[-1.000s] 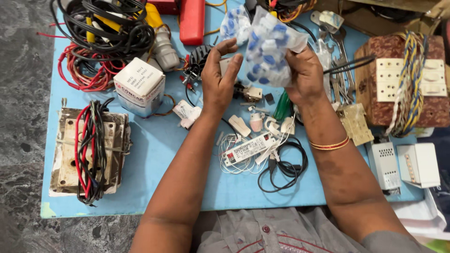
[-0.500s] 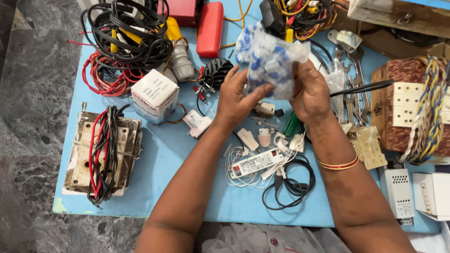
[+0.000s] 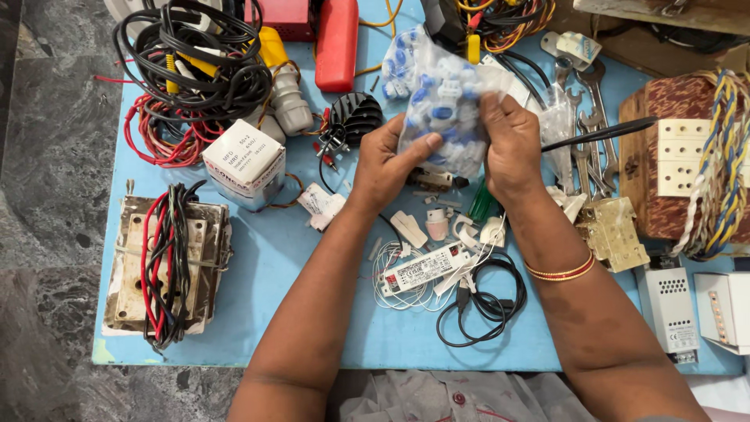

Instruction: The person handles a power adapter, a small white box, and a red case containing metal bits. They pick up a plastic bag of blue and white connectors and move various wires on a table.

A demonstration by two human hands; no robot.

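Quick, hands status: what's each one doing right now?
Left hand: closed on the lower left edge of the clear bag of blue-and-white parts.
Right hand: closed on the bag's right side.

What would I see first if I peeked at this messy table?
First, the two hands in the middle: the left hand and right hand both grip a clear bag of little blue and white parts. Next, a big tangle of black and red wires fills the blue table's far left corner, with a bright red case lying beside it.
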